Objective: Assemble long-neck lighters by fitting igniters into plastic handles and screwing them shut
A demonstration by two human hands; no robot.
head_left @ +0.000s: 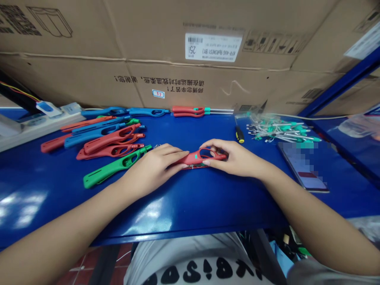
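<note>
Both hands hold a red lighter casing [192, 158] low over the blue table, in front of my body. My left hand [158, 165] grips its left end, with fingers above and thumb below. The looped right end is between the thumb and fingers of my right hand [233, 156]. A small turquoise piece shows in the casing's middle, and a second red edge runs beneath it. Left of my left hand lie a green casing [108, 170], several red casings [111, 140] and blue casings [97, 134]. My left hand hides what lies under its palm.
Red casings with metal tubes [190, 112] lie along the back. A black and yellow screwdriver [239, 134], a pile of turquoise parts with wires [279, 128] and a phone [305, 170] are at right. A power strip [44, 126] stands at left; a cardboard box [166, 43] is behind.
</note>
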